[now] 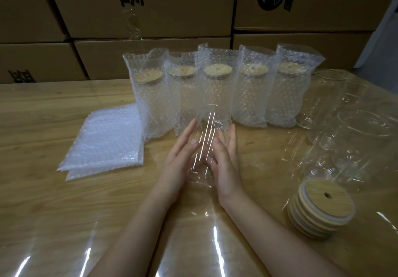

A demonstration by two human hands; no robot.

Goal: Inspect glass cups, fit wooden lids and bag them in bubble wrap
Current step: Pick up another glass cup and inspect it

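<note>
A clear glass cup [205, 138] lies tilted between my palms at the table's middle, its open mouth pointing away from me. My left hand [179, 155] presses its left side with straight fingers. My right hand [224, 158] presses its right side the same way. Several bare glass cups [349, 126] stand at the right. A stack of wooden lids [321, 210] with straw holes sits at the near right. Flat bubble-wrap bags [105, 143] lie in a pile at the left.
Several lidded cups in bubble-wrap bags [217, 91] stand in a row behind my hands. Cardboard boxes [140, 18] are stacked along the table's far edge. A clear plastic sheet covers the wooden table [38, 121] and glints near me.
</note>
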